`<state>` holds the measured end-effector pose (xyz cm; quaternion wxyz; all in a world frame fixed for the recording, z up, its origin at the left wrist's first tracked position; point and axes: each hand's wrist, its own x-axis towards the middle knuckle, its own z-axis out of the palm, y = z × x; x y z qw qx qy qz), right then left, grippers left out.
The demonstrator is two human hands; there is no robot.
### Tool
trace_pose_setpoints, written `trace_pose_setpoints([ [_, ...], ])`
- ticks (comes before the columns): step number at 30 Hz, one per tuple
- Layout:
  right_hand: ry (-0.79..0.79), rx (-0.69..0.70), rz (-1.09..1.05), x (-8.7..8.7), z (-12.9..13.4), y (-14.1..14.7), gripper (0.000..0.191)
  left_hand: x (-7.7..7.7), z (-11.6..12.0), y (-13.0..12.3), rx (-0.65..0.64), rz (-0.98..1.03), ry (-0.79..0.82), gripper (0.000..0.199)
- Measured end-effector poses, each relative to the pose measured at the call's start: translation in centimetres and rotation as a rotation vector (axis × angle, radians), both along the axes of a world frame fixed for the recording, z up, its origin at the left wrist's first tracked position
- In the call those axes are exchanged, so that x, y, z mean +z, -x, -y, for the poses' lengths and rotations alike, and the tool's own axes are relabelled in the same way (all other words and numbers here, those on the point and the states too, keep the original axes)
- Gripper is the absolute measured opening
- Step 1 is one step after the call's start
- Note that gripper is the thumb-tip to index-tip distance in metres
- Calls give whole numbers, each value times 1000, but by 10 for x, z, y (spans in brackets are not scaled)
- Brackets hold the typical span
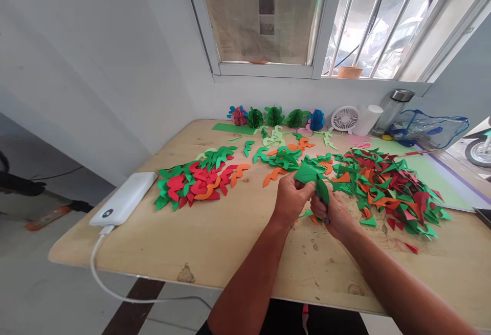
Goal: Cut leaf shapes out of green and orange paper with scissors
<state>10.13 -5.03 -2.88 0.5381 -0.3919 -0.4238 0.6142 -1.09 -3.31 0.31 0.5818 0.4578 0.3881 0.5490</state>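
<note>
My left hand [290,198] pinches a piece of green paper [307,173] above the middle of the wooden table [215,232]. My right hand [333,213] sits just to its right, closed on the same green paper where it folds down [322,191]; something dark pokes out under its fingers, too hidden to name. A pile of cut green, red and orange leaf shapes [195,181] lies to the left. A bigger heap of coloured paper scraps [391,189] lies to the right of my hands.
A white power bank [125,198] with a cable [115,286] lies near the left edge. Paper ball flowers [274,116] line the back wall, beside a small white fan [344,118], a roll, a bottle [393,110] and a clear bag [427,129].
</note>
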Motion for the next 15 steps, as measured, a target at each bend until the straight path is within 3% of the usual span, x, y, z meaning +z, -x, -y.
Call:
trace_pose_setpoints([
  [15,38,4,11,-2,0,-1,45,6,1,5,-54,34,31,16],
])
